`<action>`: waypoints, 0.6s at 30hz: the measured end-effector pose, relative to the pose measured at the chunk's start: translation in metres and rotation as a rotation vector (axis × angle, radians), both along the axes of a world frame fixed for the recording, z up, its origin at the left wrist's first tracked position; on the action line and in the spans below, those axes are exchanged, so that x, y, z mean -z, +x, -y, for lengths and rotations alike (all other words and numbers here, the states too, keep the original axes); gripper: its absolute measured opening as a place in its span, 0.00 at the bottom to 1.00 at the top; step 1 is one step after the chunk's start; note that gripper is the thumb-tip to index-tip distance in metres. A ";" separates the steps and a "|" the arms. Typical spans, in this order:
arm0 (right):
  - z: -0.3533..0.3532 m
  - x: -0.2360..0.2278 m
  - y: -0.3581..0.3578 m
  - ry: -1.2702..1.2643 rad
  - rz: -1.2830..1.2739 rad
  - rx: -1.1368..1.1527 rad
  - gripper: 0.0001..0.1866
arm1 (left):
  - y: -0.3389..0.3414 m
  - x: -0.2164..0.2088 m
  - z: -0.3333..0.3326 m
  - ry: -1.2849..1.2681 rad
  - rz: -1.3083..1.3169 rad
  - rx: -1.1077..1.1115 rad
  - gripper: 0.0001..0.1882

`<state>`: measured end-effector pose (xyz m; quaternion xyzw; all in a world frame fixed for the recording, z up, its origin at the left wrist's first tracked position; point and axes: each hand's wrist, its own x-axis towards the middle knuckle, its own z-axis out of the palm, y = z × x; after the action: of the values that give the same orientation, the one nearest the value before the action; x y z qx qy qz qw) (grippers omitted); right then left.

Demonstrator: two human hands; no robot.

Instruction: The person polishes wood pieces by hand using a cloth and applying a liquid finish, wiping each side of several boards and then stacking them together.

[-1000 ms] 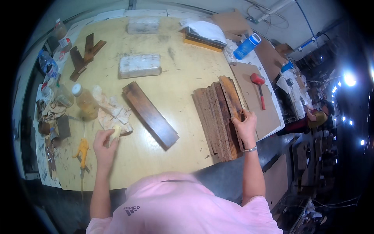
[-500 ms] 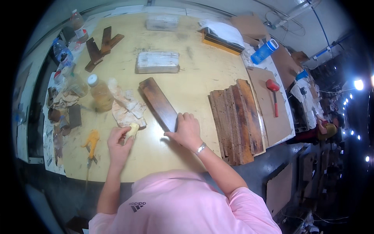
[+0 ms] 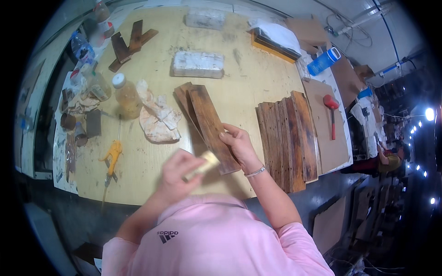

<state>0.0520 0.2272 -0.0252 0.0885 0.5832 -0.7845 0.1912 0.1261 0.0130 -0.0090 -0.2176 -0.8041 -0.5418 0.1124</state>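
Observation:
My right hand (image 3: 239, 146) grips a brown wooden plank (image 3: 209, 115) by its near right edge, thumb on the upper face. Partly covered by it, a second wooden plank (image 3: 183, 93) shows along its left side. Blurred by motion, my left hand (image 3: 177, 174) pinches a small pale yellow pad (image 3: 206, 164) close to the plank's near end. Whether the pad touches the wood, I cannot tell. A crumpled, stained cloth (image 3: 159, 124) lies beyond my left hand.
Several upright planks (image 3: 287, 142) are packed together at right, near a red mallet (image 3: 331, 115). At left are a lidded jar (image 3: 127, 99) of amber liquid and a yellow-handled tool (image 3: 112, 156). A white-wrapped block (image 3: 198, 64) lies farther back; loose planks (image 3: 133, 43) lie far left.
My left hand has moved right from beside the cloth to the plank, carrying the yellow pad. My right hand has shifted its grip, and a second plank now shows under the held one.

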 end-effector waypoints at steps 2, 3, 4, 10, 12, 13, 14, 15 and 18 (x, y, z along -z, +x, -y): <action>0.004 0.001 0.001 0.006 -0.021 0.021 0.23 | 0.003 -0.007 -0.015 -0.016 -0.137 0.135 0.20; 0.004 0.000 0.003 -0.006 -0.029 0.026 0.23 | 0.002 -0.008 -0.019 -0.040 -0.182 0.191 0.21; 0.003 0.000 0.005 -0.018 -0.036 0.029 0.23 | -0.001 -0.008 -0.018 -0.056 -0.159 0.152 0.21; 0.007 -0.008 0.017 -0.029 -0.081 0.007 0.25 | -0.046 0.003 0.007 -0.098 -0.116 -0.108 0.21; 0.009 -0.006 0.016 -0.010 -0.121 0.012 0.26 | -0.031 -0.009 0.005 -0.142 -0.144 -0.016 0.20; 0.009 -0.007 0.015 0.009 -0.142 0.001 0.26 | -0.025 -0.010 0.001 -0.110 -0.173 0.108 0.20; 0.009 -0.008 0.014 0.028 -0.163 -0.009 0.26 | -0.026 -0.009 0.001 -0.127 -0.205 0.140 0.20; 0.009 -0.010 0.015 0.052 -0.177 -0.020 0.26 | -0.027 -0.008 0.001 -0.147 -0.236 0.171 0.20; 0.008 -0.012 0.022 0.136 -0.205 -0.079 0.27 | -0.058 -0.002 0.023 -0.096 -0.123 -0.094 0.19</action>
<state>0.0739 0.2191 -0.0129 -0.0026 0.6548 -0.7398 0.1547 0.0682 -0.0104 -0.0066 -0.2177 -0.8300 -0.4822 0.1764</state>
